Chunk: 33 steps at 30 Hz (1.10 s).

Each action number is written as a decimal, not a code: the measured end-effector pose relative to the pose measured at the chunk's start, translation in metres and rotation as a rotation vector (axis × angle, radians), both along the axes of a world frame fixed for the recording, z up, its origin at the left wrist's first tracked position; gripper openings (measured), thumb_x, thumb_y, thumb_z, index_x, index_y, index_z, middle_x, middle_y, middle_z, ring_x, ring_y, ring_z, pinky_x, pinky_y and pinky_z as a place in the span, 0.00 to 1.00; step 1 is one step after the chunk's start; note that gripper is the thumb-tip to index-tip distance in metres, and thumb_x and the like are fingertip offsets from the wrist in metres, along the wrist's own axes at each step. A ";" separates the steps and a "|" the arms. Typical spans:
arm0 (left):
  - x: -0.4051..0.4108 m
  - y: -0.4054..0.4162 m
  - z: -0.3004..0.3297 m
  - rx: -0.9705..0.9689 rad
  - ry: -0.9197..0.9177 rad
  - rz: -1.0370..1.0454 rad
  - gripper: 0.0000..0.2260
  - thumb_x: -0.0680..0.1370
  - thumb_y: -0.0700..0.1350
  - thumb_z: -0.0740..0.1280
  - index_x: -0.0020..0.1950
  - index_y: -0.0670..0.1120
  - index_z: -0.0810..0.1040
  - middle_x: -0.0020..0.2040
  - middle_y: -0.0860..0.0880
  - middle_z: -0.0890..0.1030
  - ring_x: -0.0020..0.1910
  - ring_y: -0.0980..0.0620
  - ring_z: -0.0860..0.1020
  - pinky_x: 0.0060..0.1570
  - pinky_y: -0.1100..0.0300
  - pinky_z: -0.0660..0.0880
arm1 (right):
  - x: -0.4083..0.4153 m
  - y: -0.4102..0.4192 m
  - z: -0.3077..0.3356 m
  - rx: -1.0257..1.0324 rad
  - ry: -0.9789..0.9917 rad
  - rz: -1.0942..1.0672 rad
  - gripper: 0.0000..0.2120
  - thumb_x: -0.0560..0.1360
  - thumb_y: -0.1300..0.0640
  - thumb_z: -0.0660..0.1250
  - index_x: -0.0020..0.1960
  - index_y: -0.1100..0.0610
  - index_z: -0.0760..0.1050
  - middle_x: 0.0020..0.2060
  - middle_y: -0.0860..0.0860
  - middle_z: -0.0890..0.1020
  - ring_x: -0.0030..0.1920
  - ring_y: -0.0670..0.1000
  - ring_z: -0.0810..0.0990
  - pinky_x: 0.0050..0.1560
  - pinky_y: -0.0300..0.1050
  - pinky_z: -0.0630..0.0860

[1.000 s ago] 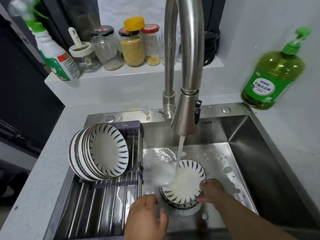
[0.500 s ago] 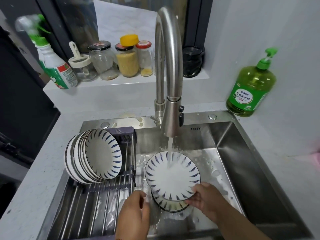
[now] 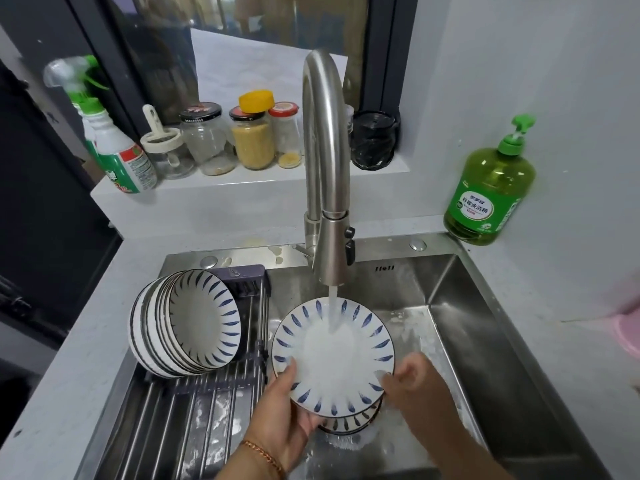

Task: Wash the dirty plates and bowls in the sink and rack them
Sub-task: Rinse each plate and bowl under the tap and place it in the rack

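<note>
Steel sink [image 3: 485, 341]: plate [image 3: 332, 355] under water | rack [image 3: 194, 427]: bowls [image 3: 194, 320]

Green soap btl [image 3: 489, 192] on counter rt, jars [image 3: 249, 140] + spray btl [image 3: 117, 150] on ledge

Water is running from the faucet [image 3: 327, 174] onto a plate [image 3: 332, 355] — the left hand [image 3: 284, 420] is gripping its lower-left rim, the right hand [image 3: 412, 379] touching its right edge — above another dish in the sink [image 3: 485, 341]; bowls [image 3: 187, 323] are standing racked at left.
</note>
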State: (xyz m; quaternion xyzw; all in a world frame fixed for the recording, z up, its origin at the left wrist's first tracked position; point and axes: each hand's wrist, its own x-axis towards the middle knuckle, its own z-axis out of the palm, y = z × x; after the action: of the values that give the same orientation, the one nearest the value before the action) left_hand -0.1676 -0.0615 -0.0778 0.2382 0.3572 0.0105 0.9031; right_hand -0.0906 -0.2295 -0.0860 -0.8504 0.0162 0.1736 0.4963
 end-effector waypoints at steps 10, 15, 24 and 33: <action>0.011 0.001 0.002 0.177 -0.068 -0.048 0.20 0.81 0.53 0.58 0.69 0.45 0.72 0.59 0.40 0.82 0.56 0.39 0.81 0.43 0.47 0.82 | -0.015 0.008 0.002 -0.428 -0.683 0.978 0.28 0.80 0.39 0.39 0.60 0.47 0.76 0.60 0.40 0.79 0.65 0.43 0.75 0.68 0.47 0.61; 0.008 -0.008 0.001 0.311 -0.017 -0.149 0.21 0.79 0.59 0.57 0.61 0.45 0.74 0.49 0.44 0.85 0.49 0.44 0.84 0.42 0.49 0.81 | -0.013 0.038 0.027 -0.226 -0.345 1.043 0.39 0.70 0.34 0.31 0.77 0.47 0.52 0.75 0.35 0.51 0.74 0.33 0.42 0.74 0.40 0.36; 0.005 -0.009 0.001 0.242 -0.144 -0.203 0.25 0.75 0.62 0.58 0.68 0.53 0.74 0.60 0.45 0.81 0.59 0.43 0.80 0.59 0.39 0.75 | 0.026 0.060 0.014 -0.450 -0.444 1.075 0.36 0.71 0.32 0.30 0.77 0.43 0.36 0.74 0.40 0.35 0.72 0.40 0.28 0.71 0.44 0.27; 0.001 0.004 -0.006 0.260 -0.061 -0.063 0.18 0.80 0.55 0.58 0.67 0.49 0.74 0.58 0.44 0.82 0.55 0.41 0.82 0.46 0.42 0.80 | 0.044 0.012 0.003 -0.725 -0.481 1.012 0.50 0.63 0.30 0.24 0.78 0.53 0.44 0.77 0.48 0.46 0.74 0.41 0.36 0.67 0.47 0.23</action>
State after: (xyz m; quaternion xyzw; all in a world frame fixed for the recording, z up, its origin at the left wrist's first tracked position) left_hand -0.1668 -0.0577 -0.0840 0.3637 0.3177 0.0357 0.8749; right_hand -0.0463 -0.2175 -0.0828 -0.8813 -0.4386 0.1742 0.0261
